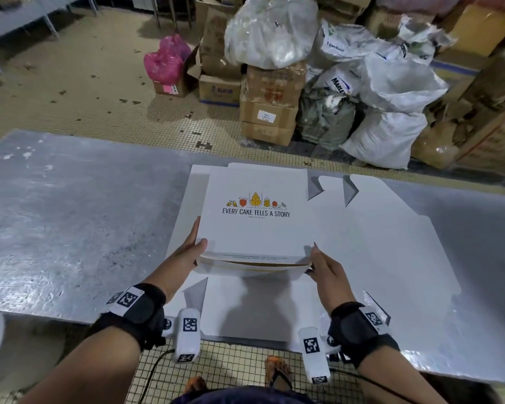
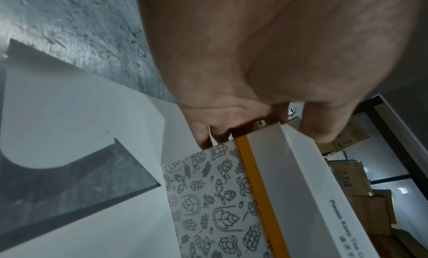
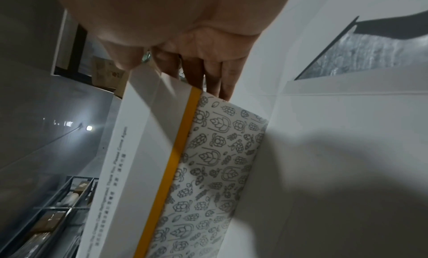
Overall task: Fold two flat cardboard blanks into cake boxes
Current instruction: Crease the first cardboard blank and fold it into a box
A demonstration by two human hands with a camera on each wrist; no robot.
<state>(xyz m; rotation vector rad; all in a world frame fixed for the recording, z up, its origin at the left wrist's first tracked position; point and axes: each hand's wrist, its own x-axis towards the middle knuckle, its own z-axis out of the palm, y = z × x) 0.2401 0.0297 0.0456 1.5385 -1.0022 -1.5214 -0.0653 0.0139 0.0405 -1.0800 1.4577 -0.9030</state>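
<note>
Looking left to right: most of the left side is just the dull, scuffed grey metal tabletop point(image 1: 70, 217). Then comes the left hand point(image 1: 187, 253), gripping the near-left corner of the folded white cardboard cake box point(image 1: 254, 217), thumb on the lid and the fingers tucked under the box's edge. The left wrist view shows the same thing, fingers point(image 2: 208, 134) curled under the corner next to a yellow stripe and a grey leaf-and-hop pattern on the box's side.

The box sits about mid-table, lid printed "EVERY CAKE TELLS A STORY" with a little orange and yellow logo above it. Its front edge is lifted a bit and the lid gapes slightly. Under it and spreading out to the right lies the flat white cardboard blank point(image 1: 391, 246), flaps still spread flat on the table.

The right hand point(image 1: 327, 272) grips the near-right corner, thumb up top; the right wrist view shows its fingers point(image 3: 208, 73) under the box side.

Further back on the tiled floor are stacked brown cartons point(image 1: 270, 103), a pink plastic bag point(image 1: 165, 61) and white sacks point(image 1: 391, 112).
</note>
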